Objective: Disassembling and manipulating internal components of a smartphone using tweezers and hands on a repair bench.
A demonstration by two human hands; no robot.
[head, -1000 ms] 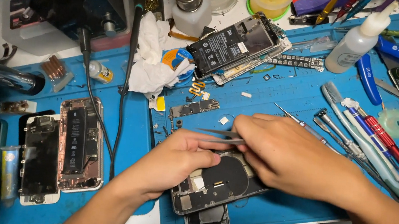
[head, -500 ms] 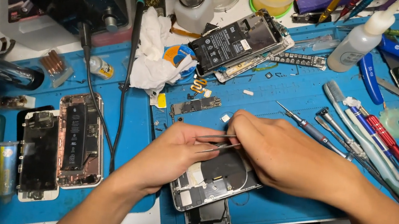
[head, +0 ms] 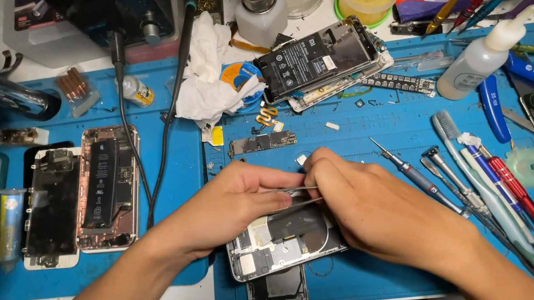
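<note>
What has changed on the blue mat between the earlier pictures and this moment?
Very little. The left hand and right hand stay together over the opened phone shell, still gripping the tweezers between them; nothing was taken up or let go. The hands moved only slightly. The two opened phones at left, the white tissue and the screwdrivers at right kept their places.

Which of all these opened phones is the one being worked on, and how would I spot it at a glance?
Start at the blue work mat and follow both forearms to where the left hand and right hand meet, holding thin metal tweezers. Directly beneath them lies the silver phone housing, tilted, near the mat's front edge. Unlike the other opened phones, it shows no battery.
</note>
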